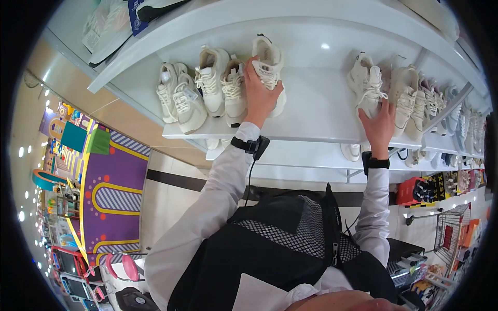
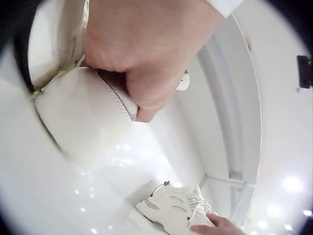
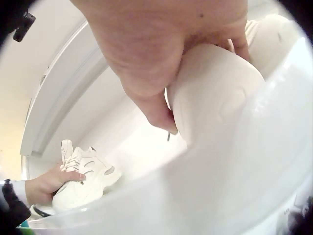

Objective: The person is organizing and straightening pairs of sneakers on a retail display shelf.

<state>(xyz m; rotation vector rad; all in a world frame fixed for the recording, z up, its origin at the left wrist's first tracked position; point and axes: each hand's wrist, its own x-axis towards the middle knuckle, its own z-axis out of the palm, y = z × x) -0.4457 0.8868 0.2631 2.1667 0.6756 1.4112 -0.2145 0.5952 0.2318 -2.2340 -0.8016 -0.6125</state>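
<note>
Toward the middle of a white shelf, my left hand point(image 1: 261, 96) grips a cream lace-up sneaker point(image 1: 270, 78) across its front, thumb on one side and fingers on the other. The left wrist view shows its rounded toe point(image 2: 83, 112) close over the shelf. Farther right, my right hand point(image 1: 378, 127) holds another cream sneaker point(image 1: 365, 85) around the toe, with the laces uncovered. In the right wrist view the thumb lies along one side of that toe point(image 3: 215, 93); the palm hides the upper part.
Several cream sneakers point(image 1: 207, 78) line the shelf point(image 1: 316, 103) left of my left hand. More shoes point(image 1: 407, 98) stand right of my right hand, beside a shelf support. An upper shelf point(image 1: 306, 26) overhangs at the back; lower shelves hold more shoes. A shopping cart point(image 1: 448, 228) stands at right.
</note>
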